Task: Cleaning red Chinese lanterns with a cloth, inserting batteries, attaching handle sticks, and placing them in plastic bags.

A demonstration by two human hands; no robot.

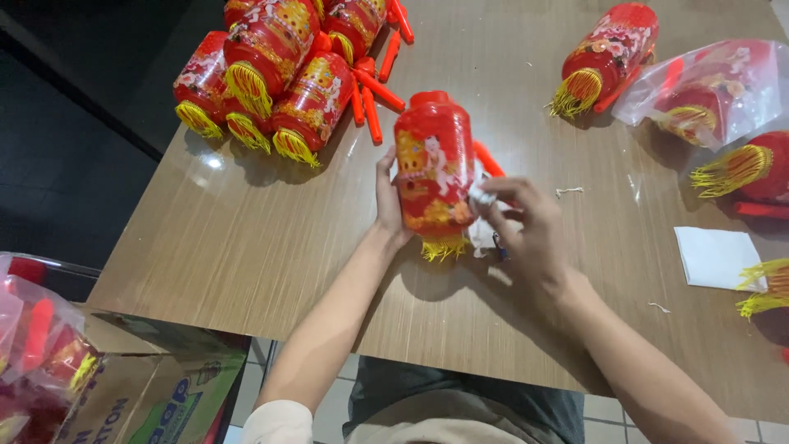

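The red lantern (434, 164) is showing a glossy, smooth printed skin with a matt plastic cap and a fringe of yellow thread, while the desk (246, 247) is gleaming as smooth wood-grain laminate. A clear plastic bag (715, 86) is shining, and the white paper sheet (717, 256) is looking matt.

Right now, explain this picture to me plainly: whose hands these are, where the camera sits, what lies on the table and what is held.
The single picture comes from a camera worn on a person's head, looking down at their own bare hands. The left hand steadies a red cylindrical paper lantern with a yellow fringe. The right hand presses something small and white against the lantern's side. On the brown wood-grain table lie a pile of similar lanterns, one lantern in a clear plastic bag and a white paper sheet.
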